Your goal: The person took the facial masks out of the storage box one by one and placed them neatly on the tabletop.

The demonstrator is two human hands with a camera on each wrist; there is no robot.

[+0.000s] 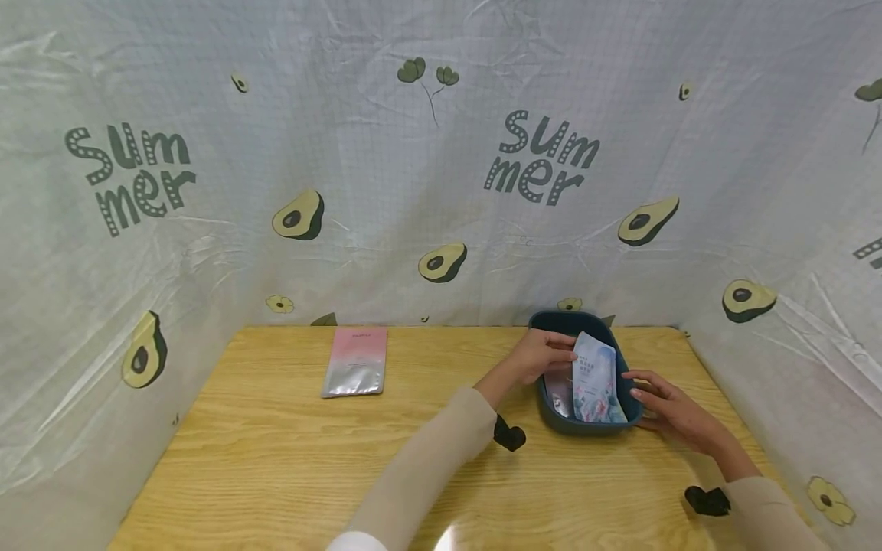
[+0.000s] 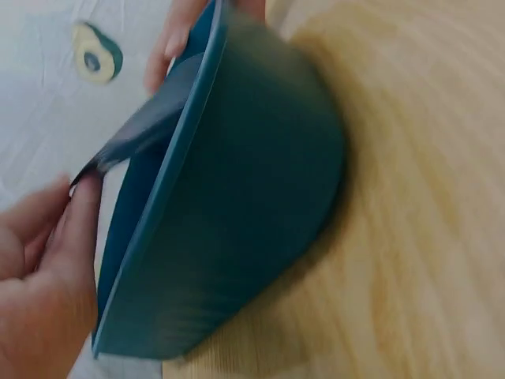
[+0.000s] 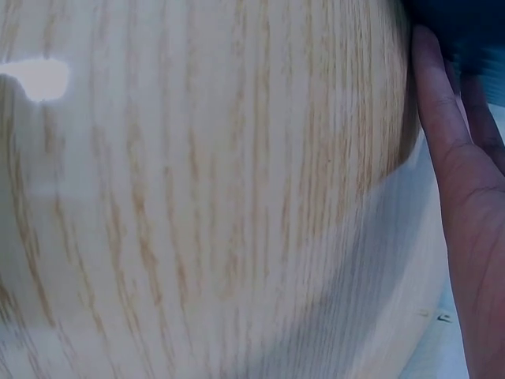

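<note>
A light blue packet (image 1: 596, 379) with printed flowers, flat like a sheet mask sachet, leans up inside a dark teal bin (image 1: 589, 430). My left hand (image 1: 536, 357) reaches over the bin's left rim and pinches the packet's edge between thumb and fingers. That pinch shows in the left wrist view, where the packet's dark edge (image 2: 146, 130) slants out of the bin. Beneath it in the bin lies a pinkish silver packet (image 1: 560, 392), partly covered. My right hand (image 1: 678, 413) rests against the bin's right side, its fingers (image 3: 442, 103) extended along the wall.
A pink and silver packet (image 1: 357, 361) lies flat on the wooden table (image 1: 289, 459), well left of the bin. Behind the table's back edge hangs a white curtain (image 1: 386, 176) with avocado prints, and more of it stands at both sides.
</note>
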